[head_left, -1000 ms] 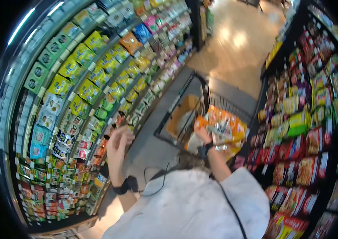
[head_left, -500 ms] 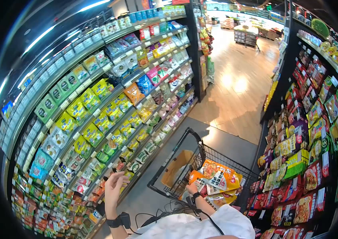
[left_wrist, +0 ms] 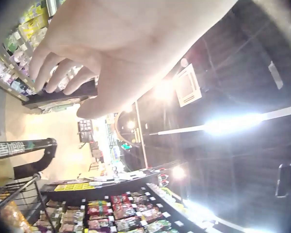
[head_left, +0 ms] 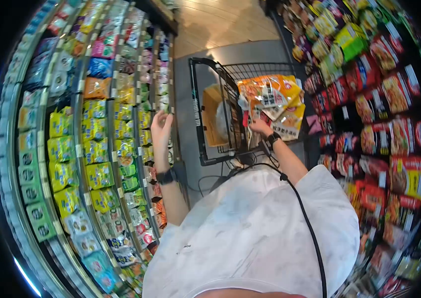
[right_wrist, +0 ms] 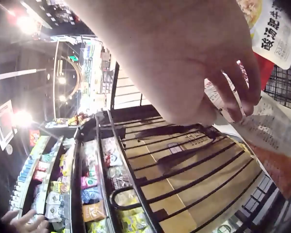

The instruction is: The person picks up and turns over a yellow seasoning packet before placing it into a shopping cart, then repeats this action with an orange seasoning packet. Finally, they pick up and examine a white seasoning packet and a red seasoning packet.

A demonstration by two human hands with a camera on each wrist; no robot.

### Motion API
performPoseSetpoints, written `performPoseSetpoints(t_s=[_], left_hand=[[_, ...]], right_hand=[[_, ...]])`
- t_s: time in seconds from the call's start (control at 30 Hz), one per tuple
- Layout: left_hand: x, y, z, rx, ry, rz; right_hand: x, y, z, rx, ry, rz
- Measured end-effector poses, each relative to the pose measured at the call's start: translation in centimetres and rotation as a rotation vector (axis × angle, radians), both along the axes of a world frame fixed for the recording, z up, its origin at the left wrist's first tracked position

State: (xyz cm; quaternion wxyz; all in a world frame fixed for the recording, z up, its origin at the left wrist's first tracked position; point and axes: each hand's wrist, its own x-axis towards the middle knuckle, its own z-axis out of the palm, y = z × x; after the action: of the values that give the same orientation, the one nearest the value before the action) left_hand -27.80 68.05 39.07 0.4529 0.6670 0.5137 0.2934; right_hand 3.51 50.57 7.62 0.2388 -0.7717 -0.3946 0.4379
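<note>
My right hand [head_left: 260, 126] reaches into the black wire shopping cart [head_left: 199, 111] among several orange, white and yellow food pouches [head_left: 270, 92]. In the right wrist view, its fingers curl over the edge of a white and orange pouch [right_wrist: 274, 143]; part of that pouch is hidden under the hand. My left hand [head_left: 161, 133] is raised left of the cart, near the shelf packets, with loosely bent fingers and nothing in them. In the left wrist view, the same palm and fingers [left_wrist: 53, 73] stand clear of any packet.
A brown cardboard box [head_left: 211, 121] sits in the cart's handle end. Shelves of yellow snack packets [head_left: 96, 129] line the left. Red food packs [head_left: 364, 72] fill the rack on the right. A black cable [head_left: 310, 223] runs across the white shirt.
The head view swung up toward the aisle, then down and round, so the cart now sits higher in the picture. My right hand stays among the pouches; the left remains raised.
</note>
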Motion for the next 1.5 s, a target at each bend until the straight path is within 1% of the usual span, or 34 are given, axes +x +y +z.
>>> performPoseSetpoints(t_s=[0.07,0.13,0.17,0.2,0.23,0.27,0.3,0.33,0.37,0.4,0.43,0.47,0.53,0.6,0.63,0.67,0.73,0.77,0.8,0.83,0.87,0.9,0.93,1.03,1.1,1.13,1.17,1.2,1.27,1.33,1.37,1.4,1.47,1.5], left_hand=[[2.8,1.9,-3.3,-0.006,0.124,0.058],[4.3,6.1,-12.4,0.114,0.298,-0.069],[6.0,6.0,-13.0,0.103,0.41,-0.113],[7.7,5.2,-13.1,0.093,0.523,-0.154],[8.5,4.8,-13.0,0.058,0.483,-0.193],[8.9,4.6,-12.9,0.023,0.445,-0.227],[8.8,4.4,-13.2,-0.015,0.409,-0.259],[8.7,4.7,-14.6,-0.079,0.328,-0.211],[8.7,5.3,-16.6,-0.14,0.246,-0.162],[8.8,5.8,-18.0,-0.197,0.164,-0.117],[8.8,5.8,-18.8,-0.19,0.168,-0.077],[9.0,5.8,-19.3,-0.178,0.171,-0.04],[9.3,6.0,-19.7,-0.181,0.211,0.002],[9.2,6.3,-19.5,-0.215,0.28,0.024],[9.2,6.1,-19.0,-0.221,0.279,0.007],[9.1,5.9,-18.9,-0.232,0.272,-0.002],[9.1,5.9,-18.5,-0.245,0.258,-0.02],[9.1,5.8,-18.2,-0.247,0.268,-0.016],[9.2,5.7,-18.0,-0.242,0.251,-0.007],[9.3,5.5,-17.6,-0.236,0.235,0.003],[9.4,5.3,-17.2,-0.231,0.219,0.013],[9.5,5.1,-16.6,-0.247,0.24,0.008],[9.6,5.0,-16.0,-0.263,0.261,0.002],[9.8,4.8,-15.4,-0.266,0.27,0.002],[9.9,4.9,-15.2,-0.268,0.249,-0.025],[10.0,4.7,-15.2,-0.245,0.224,0.012],[9.6,5.0,-15.8,-0.251,0.195,0.02],[9.4,5.2,-16.6,-0.253,0.163,0.031],[10.4,4.6,-14.7,-0.267,0.233,0.064],[8.9,6.1,-17.4,-0.255,0.213,0.047],[9.1,6.0,-17.0,-0.271,0.217,0.039],[9.4,5.7,-16.0,-0.292,0.227,0.029],[9.5,5.7,-15.9,-0.307,0.233,0.014],[9.3,5.9,-16.2,-0.313,0.215,0.019]], right_hand=[[0.7,-1.4,-1.4,0.117,-0.05,-0.05],[0.5,-3.5,3.5,0.109,0.004,-0.292],[0.6,-4.2,5.1,0.087,0.032,-0.376],[1.4,-5.2,4.6,0.164,0.046,-0.423],[2.3,-5.5,7.2,0.08,0.003,-0.435],[3.9,-6.0,5.1,0.154,-0.034,-0.462],[5.2,-6.4,4.9,0.295,0.077,-0.574],[6.8,-7.0,6.6,0.323,0.184,-0.629],[7.3,-7.4,9.0,0.449,0.255,-0.743],[9.6,-8.3,8.1,0.468,0.224,-0.77],[10.2,-9.0,11.0,0.39,0.132,-0.783],[9.9,-9.4,13.9,0.472,0.197,-0.829],[12.6,-11.3,13.5,0.329,0.047,-0.822],[15.1,-12.8,12.2,0.216,-0.214,-0.796],[14.6,-12.5,14.5,0.238,-0.146,-0.794],[14.7,-12.1,14.6,0.235,-0.074,-0.865],[18.1,-11.7,8.0,0.341,-0.114,-0.765],[17.1,-10.8,7.7,0.395,-0.052,-0.81],[16.3,-9.8,7.6,0.339,0.055,-0.829],[14.9,-8.8,7.8,0.334,0.279,-0.86],[14.3,-8.0,6.7,0.266,0.404,-0.853],[13.0,-7.3,7.5,0.17,0.539,-0.818],[12.2,-6.3,6.3,0.163,0.663,-0.867],[10.3,-3.4,-0.4,0.12,1.063,-1.047],[8.7,-1.8,-5.6,0.142,1.106,-1.071],[7.4,-1.2,-6.2,0.175,1.063,-1.13],[6.9,-0.6,-10.5,0.266,1.151,-1.088],[5.6,0.7,-9.0,0.321,1.116,-1.231],[5.1,2.8,-8.8,0.384,1.162,-1.337],[5.5,4.1,-7.3,0.239,1.04,-1.333],[5.2,4.8,-7.9,0.299,1.087,-1.333],[4.9,5.3,-6.5,0.377,1.101,-1.294],[4.9,6.6,-3.9,0.294,0.841,-1.255],[4.9,7.0,-1.0,0.359,0.733,-1.22]])
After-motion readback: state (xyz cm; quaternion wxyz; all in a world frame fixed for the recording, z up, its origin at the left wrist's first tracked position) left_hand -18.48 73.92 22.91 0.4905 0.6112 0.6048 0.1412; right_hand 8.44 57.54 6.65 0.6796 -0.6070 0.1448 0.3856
